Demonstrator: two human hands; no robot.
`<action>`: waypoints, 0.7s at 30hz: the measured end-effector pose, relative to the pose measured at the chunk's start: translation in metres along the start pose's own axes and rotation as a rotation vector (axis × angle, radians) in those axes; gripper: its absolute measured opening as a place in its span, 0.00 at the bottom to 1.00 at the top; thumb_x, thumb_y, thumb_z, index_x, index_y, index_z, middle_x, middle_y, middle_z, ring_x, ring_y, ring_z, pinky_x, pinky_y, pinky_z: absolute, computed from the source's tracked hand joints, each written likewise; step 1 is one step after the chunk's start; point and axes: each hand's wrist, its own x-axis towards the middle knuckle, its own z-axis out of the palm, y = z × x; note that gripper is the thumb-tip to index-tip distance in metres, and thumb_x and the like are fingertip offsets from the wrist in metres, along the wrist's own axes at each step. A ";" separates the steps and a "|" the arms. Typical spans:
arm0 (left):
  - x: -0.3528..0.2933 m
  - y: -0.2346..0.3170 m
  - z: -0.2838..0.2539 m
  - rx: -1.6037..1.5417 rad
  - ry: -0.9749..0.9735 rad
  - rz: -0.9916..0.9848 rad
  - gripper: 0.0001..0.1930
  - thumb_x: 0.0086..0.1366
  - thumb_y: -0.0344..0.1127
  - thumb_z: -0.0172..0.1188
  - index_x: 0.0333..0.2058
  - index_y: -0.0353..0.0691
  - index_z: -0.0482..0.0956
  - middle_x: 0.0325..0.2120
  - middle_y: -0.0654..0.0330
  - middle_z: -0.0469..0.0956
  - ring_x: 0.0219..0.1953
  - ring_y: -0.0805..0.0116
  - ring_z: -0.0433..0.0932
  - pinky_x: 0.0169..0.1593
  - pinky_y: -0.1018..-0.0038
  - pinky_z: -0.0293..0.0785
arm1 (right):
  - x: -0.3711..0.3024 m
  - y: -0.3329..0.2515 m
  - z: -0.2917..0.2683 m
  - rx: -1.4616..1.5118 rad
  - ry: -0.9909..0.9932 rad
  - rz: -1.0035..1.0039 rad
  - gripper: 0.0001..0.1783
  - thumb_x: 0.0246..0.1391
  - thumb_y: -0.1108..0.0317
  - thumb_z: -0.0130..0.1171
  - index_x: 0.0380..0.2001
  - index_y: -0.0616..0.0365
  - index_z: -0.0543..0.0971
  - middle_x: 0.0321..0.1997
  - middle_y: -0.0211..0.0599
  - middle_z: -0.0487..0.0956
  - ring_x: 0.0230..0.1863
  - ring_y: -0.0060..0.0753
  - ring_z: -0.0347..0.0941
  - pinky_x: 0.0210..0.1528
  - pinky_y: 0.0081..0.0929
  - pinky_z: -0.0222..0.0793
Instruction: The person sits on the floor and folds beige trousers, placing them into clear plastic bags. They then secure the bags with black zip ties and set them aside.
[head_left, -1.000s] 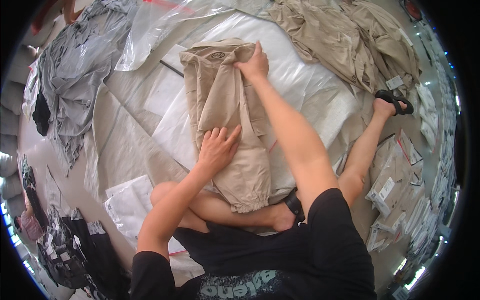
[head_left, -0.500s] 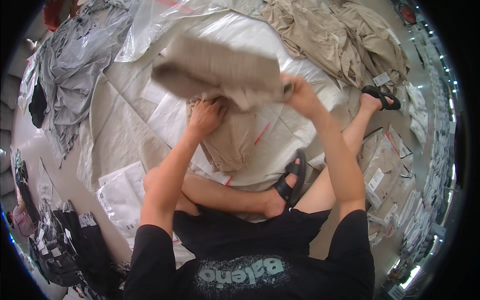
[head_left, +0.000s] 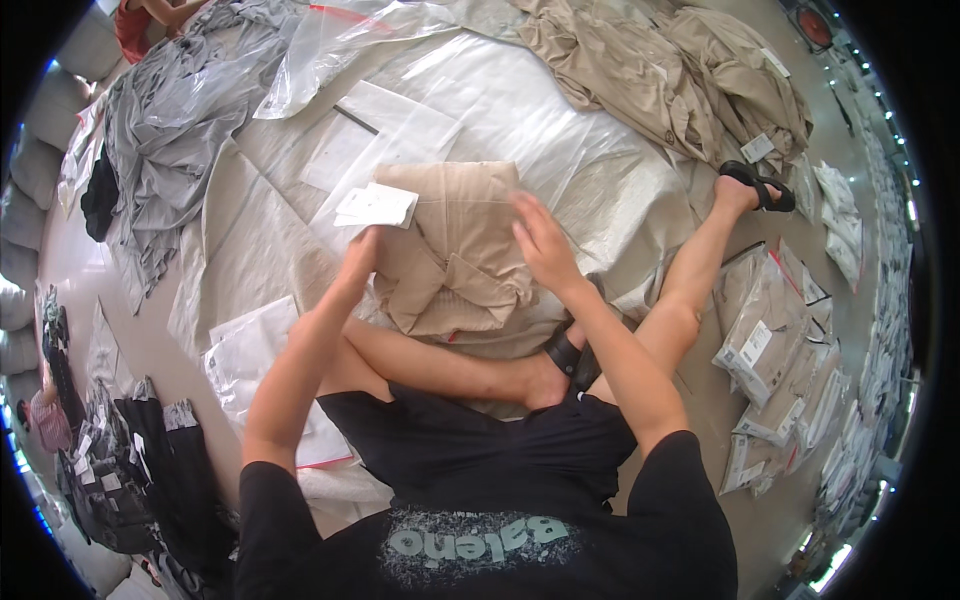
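Note:
A folded beige garment (head_left: pixel 455 245) lies before my crossed legs, with a collar-like part at its near end. White paper tags (head_left: pixel 378 205) rest at its upper left corner. My left hand (head_left: pixel 363 260) is at the garment's left edge, just below the tags. Its fingers are mostly hidden, so whether it grips anything is unclear. Beside the right edge my right hand (head_left: pixel 543 243) is open, fingers stretched out, the tips at or close to the cloth.
White plastic sheeting (head_left: pixel 590 190) spreads under the garment. Flat clear bags (head_left: pixel 385 120) lie beyond it. Loose beige clothes (head_left: pixel 640 80) are heaped far right, grey clothes (head_left: pixel 190 130) far left. Bagged beige garments (head_left: pixel 770 350) lie right, white packages (head_left: pixel 265 370) left. Another person's arm (head_left: pixel 170 12) shows at far left.
The beige cloth that was swinging in the air, held by my right hand, is now down as a neat fold. The tags have come into sight. My right hand has let go and moved nearer.

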 end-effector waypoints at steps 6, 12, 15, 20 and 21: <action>-0.002 -0.013 0.026 0.186 0.067 0.348 0.23 0.74 0.47 0.67 0.57 0.33 0.84 0.52 0.47 0.87 0.51 0.54 0.84 0.58 0.62 0.76 | 0.064 -0.003 0.104 -0.573 0.098 0.100 0.44 0.70 0.29 0.44 0.82 0.31 0.55 0.87 0.46 0.48 0.87 0.57 0.36 0.85 0.62 0.28; 0.006 -0.012 0.025 0.538 0.126 0.095 0.37 0.65 0.51 0.74 0.64 0.31 0.76 0.53 0.39 0.85 0.53 0.44 0.85 0.58 0.59 0.78 | 0.043 0.041 0.138 -0.594 0.015 0.163 0.45 0.68 0.25 0.44 0.82 0.28 0.55 0.89 0.39 0.40 0.88 0.54 0.28 0.85 0.63 0.22; 0.004 -0.039 0.021 0.240 0.152 0.336 0.44 0.64 0.53 0.74 0.70 0.33 0.67 0.62 0.43 0.79 0.62 0.46 0.79 0.59 0.59 0.78 | 0.033 0.038 0.118 -0.405 0.121 0.102 0.33 0.71 0.39 0.53 0.71 0.43 0.73 0.77 0.44 0.65 0.80 0.55 0.54 0.80 0.57 0.47; 0.013 -0.029 0.030 -0.212 0.266 0.134 0.33 0.68 0.50 0.72 0.64 0.40 0.74 0.61 0.46 0.78 0.63 0.48 0.76 0.59 0.55 0.75 | -0.064 -0.036 0.074 -0.283 0.072 0.051 0.20 0.68 0.54 0.62 0.54 0.56 0.82 0.56 0.41 0.80 0.62 0.51 0.73 0.67 0.49 0.66; 0.025 -0.036 0.032 -0.239 0.334 0.165 0.28 0.69 0.49 0.71 0.61 0.41 0.79 0.60 0.47 0.79 0.63 0.48 0.76 0.60 0.54 0.74 | -0.081 -0.044 0.075 -0.327 0.015 0.065 0.21 0.68 0.54 0.62 0.55 0.56 0.82 0.59 0.43 0.79 0.65 0.52 0.72 0.69 0.51 0.65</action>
